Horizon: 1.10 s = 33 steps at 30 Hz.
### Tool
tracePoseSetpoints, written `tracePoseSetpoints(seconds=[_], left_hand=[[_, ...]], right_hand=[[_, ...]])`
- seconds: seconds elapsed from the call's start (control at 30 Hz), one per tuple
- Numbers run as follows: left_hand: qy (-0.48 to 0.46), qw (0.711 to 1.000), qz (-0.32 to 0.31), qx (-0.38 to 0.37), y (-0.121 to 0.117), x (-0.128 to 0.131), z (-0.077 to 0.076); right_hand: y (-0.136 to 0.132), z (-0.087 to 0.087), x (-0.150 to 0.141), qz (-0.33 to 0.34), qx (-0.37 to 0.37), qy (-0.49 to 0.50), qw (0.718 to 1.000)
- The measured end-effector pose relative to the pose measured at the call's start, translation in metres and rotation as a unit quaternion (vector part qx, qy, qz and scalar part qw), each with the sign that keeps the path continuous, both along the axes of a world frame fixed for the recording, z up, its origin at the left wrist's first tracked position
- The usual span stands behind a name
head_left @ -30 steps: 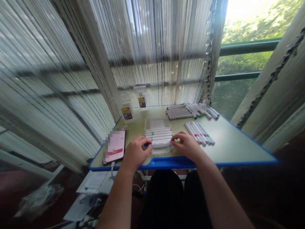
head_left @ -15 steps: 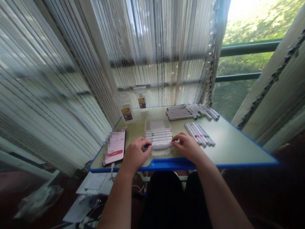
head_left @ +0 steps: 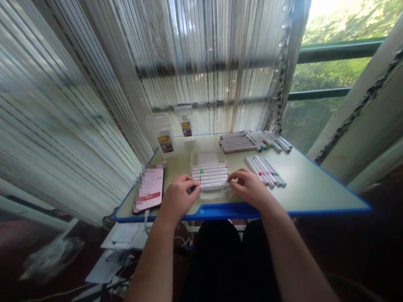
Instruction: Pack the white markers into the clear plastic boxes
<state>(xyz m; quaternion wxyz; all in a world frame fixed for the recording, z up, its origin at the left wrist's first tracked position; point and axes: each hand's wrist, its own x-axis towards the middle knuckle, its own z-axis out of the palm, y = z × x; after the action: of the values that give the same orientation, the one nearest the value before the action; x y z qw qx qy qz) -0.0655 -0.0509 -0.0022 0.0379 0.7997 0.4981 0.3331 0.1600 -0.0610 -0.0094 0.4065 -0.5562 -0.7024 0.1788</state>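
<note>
A clear plastic case (head_left: pixel 208 158) lies opened on the table, with a row of white markers (head_left: pixel 210 173) side by side in it. At the near edge of the row is a white marker (head_left: pixel 214 184) with a dark blue end. My left hand (head_left: pixel 182 191) is closed, its thumb and fingertips pinching the blue end. My right hand (head_left: pixel 247 186) pinches the opposite end of that marker between thumb and index finger. How deep the marker sits in the case I cannot tell.
Several loose markers (head_left: pixel 266 171) lie right of the case, and a larger group (head_left: pixel 239 141) lies at the back. Two clear cases with labels (head_left: pixel 165 144) stand at the back left. A phone (head_left: pixel 149 188) with a cable rests at the left edge. A blue rim (head_left: pixel 229 209) borders the table.
The view has tilted down slightly, so the window and table shift in the picture. Both hands stay at the ends of the near marker, with barely any movement.
</note>
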Motion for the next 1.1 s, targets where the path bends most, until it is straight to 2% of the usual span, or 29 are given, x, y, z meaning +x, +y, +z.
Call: tracePoseSetpoints(seconds=[0.7, 0.9, 1.1], left_hand=[[0.014, 0.999, -0.014, -0.027, -0.0030, -0.0006, 0.0034], [0.016, 0.999, -0.010, -0.030, -0.0033, 0.0000, 0.0033], [0.018, 0.999, -0.010, -0.029, -0.0041, 0.0004, 0.0047]], right_hand=[[0.0010, -0.0016, -0.0018, 0.015, -0.013, -0.013, 1.000], [-0.0023, -0.0002, -0.0042, 0.049, -0.008, -0.013, 0.999], [-0.0020, -0.0003, -0.0053, 0.052, -0.009, -0.011, 0.999]])
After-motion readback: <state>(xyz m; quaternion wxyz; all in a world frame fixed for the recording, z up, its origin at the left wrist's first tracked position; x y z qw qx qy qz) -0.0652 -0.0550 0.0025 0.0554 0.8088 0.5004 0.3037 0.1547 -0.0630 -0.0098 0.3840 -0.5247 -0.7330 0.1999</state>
